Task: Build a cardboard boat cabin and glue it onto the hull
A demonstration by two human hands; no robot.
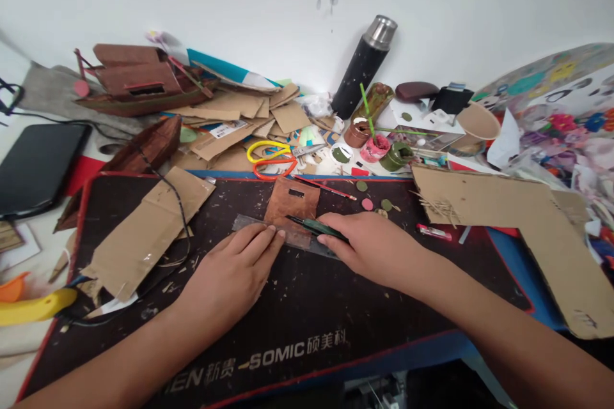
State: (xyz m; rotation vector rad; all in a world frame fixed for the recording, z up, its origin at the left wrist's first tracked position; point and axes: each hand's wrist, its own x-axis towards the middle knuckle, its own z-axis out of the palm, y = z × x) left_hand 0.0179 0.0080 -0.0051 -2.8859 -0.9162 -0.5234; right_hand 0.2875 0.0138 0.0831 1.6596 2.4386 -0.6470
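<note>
Cluttered mat [297, 307]: hands [230, 275] pinning ruler [292, 236]

Brown painted card [293, 200], clear grey ruler [268, 229], dark green cutter [316, 226], black red-edged mat [297, 307].

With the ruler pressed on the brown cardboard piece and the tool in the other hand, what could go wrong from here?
1. The left hand has its fingertips at the edge of the clear ruler, close to the dark tool in the right hand; a slip might hit them.
2. The ruler may slide on the small brown cardboard piece, spoiling the line.
3. Scraps on the black mat might tilt the ruler.
</note>
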